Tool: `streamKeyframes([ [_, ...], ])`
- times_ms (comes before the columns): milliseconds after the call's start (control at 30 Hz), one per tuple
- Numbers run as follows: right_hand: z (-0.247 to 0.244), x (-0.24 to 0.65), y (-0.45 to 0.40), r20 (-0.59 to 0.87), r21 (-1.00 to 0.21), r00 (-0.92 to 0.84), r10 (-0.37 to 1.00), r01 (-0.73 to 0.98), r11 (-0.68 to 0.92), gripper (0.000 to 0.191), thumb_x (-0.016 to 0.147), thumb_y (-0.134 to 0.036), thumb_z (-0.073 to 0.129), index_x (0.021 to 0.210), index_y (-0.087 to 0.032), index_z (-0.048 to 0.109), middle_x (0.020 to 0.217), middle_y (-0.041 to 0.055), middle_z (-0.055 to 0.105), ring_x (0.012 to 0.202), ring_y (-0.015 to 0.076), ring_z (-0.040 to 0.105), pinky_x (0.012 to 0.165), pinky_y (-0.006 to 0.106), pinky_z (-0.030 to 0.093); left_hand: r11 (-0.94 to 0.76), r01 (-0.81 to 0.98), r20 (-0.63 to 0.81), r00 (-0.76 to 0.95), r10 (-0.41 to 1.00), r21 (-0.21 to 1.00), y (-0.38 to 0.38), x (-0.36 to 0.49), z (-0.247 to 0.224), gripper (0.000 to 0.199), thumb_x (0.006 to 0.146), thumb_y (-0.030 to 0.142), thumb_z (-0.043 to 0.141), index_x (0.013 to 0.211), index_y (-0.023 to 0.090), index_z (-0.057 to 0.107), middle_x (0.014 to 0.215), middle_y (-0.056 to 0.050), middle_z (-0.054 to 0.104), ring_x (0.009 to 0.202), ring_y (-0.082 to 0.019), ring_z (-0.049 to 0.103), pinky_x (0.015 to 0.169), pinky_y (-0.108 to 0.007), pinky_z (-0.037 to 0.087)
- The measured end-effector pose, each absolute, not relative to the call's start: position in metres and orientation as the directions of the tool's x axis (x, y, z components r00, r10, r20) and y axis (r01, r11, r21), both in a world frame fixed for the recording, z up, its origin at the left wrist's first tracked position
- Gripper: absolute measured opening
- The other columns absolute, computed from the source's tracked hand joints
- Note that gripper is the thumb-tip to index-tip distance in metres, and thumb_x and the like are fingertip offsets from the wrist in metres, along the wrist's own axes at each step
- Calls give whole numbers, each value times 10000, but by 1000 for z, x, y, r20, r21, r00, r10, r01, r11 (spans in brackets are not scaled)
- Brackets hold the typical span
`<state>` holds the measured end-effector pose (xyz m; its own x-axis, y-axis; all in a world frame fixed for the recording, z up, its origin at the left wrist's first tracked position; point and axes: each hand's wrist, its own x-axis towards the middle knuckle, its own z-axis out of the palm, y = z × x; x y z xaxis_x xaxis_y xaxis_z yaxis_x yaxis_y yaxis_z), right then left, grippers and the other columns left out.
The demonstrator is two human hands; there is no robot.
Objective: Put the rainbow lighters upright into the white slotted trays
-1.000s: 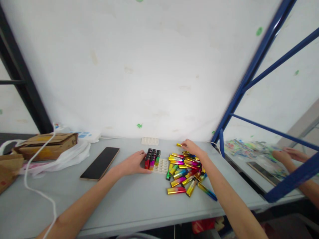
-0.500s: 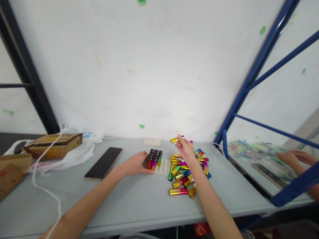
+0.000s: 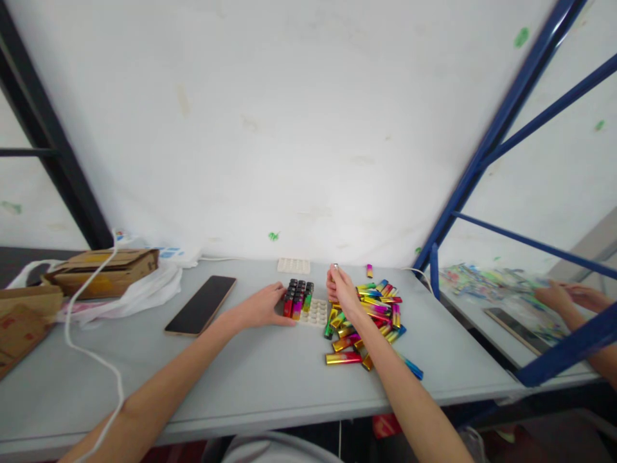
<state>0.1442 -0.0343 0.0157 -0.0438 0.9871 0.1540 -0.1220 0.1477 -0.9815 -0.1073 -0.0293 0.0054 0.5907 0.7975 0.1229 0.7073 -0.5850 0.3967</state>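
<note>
Black-topped, shiny coloured lighters (image 3: 298, 298) stand upright in the left part of a white tray with round sockets (image 3: 315, 313). My left hand (image 3: 265, 305) grips the tray's left end, thumb at the front and fingers at the back, beside the standing lighters. To the right of the tray my right hand (image 3: 341, 287) is closed around a lighter (image 3: 336, 265), whose metal tip shows above the fingers; the rest of it is hidden. Below and right of that hand lies a loose pile of metallic lighters (image 3: 380, 308), partly covered by my forearm.
A second white tray (image 3: 294, 265) lies by the wall. One pink lighter (image 3: 369, 271) lies apart behind the pile. At left are a phone (image 3: 201, 305), a cardboard box (image 3: 103, 273) and a white cable (image 3: 77, 347). Beyond the blue frame (image 3: 463, 186), another person's hands (image 3: 571, 299) show.
My right hand has moved slightly left, and the lighter in it has turned from lying sideways to upright. A blue lighter now shows at the pile's lower right. My left hand stays at the tray.
</note>
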Motion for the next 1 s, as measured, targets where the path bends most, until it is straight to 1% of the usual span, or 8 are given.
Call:
streamKeyframes([
  [67, 10, 142, -33, 172, -985, -7, 985, -20, 171, 678, 760, -909, 623, 744, -257, 438, 578, -100, 330, 464, 87, 263, 423, 226, 219, -585, 704, 133, 587, 799, 403, -29, -108, 4, 675, 725, 720, 784, 1115, 177, 696, 1147, -144, 687, 1087, -359, 667, 1013, -432, 528],
  [133, 5, 142, -32, 235, -967, 33, 971, 105, 230, 657, 815, -889, 566, 696, -256, 434, 567, -71, 369, 489, 109, 315, 443, 248, 251, -584, 703, 138, 584, 800, 407, -28, -108, 3, 663, 719, 715, 788, 1105, 184, 700, 1129, -137, 687, 1071, -357, 668, 998, -434, 533],
  [233, 3, 144, -33, 314, -912, 90, 945, 305, 274, 618, 892, -799, 499, 609, -258, 404, 543, -41, 386, 525, 136, 362, 491, 279, 288, -584, 700, 141, 584, 799, 411, -28, -108, 3, 643, 719, 704, 792, 1101, 195, 703, 1114, -123, 683, 1052, -347, 673, 975, -423, 540],
  [333, 5, 147, -35, 361, -855, 130, 924, 442, 272, 552, 897, -685, 489, 563, -262, 366, 537, -31, 380, 554, 147, 381, 539, 295, 291, -585, 702, 135, 588, 798, 406, -28, -107, 3, 643, 719, 703, 796, 1094, 190, 703, 1114, -122, 679, 1051, -348, 673, 964, -421, 541],
  [500, 6, 147, -38, 389, -850, 139, 911, 435, 296, 429, 888, -562, 472, 596, -259, 387, 567, -33, 389, 578, 153, 395, 557, 290, 290, -591, 698, 131, 595, 793, 405, -27, -107, 3, 649, 732, 701, 795, 1100, 174, 704, 1132, -133, 679, 1072, -360, 671, 978, -429, 532],
  [733, 4, 142, -41, 416, -813, 52, 908, 469, 345, 543, 908, -682, 482, 594, -250, 384, 559, -49, 369, 583, 139, 370, 596, 289, 294, -598, 702, 131, 600, 789, 386, -25, -108, -1, 649, 743, 708, 787, 1129, 193, 704, 1155, -127, 683, 1100, -341, 660, 992, -399, 518],
  [867, 1, 141, -41, 447, -786, 52, 893, 499, 365, 469, 887, -596, 475, 590, -258, 342, 563, -49, 337, 587, 139, 346, 591, 297, 253, -605, 695, 143, 603, 785, 389, -26, -108, 0, 647, 733, 701, 799, 1124, 194, 705, 1133, -127, 691, 1075, -345, 660, 984, -408, 522],
  [1000, 1, 142, -42, 461, -777, 31, 887, 498, 386, 425, 908, -542, 475, 614, -253, 370, 581, -49, 362, 591, 142, 368, 595, 292, 271, -601, 693, 149, 597, 788, 400, -27, -108, 2, 675, 721, 701, 807, 1139, 182, 701, 1131, -135, 695, 1067, -353, 666, 983, -416, 524],
])
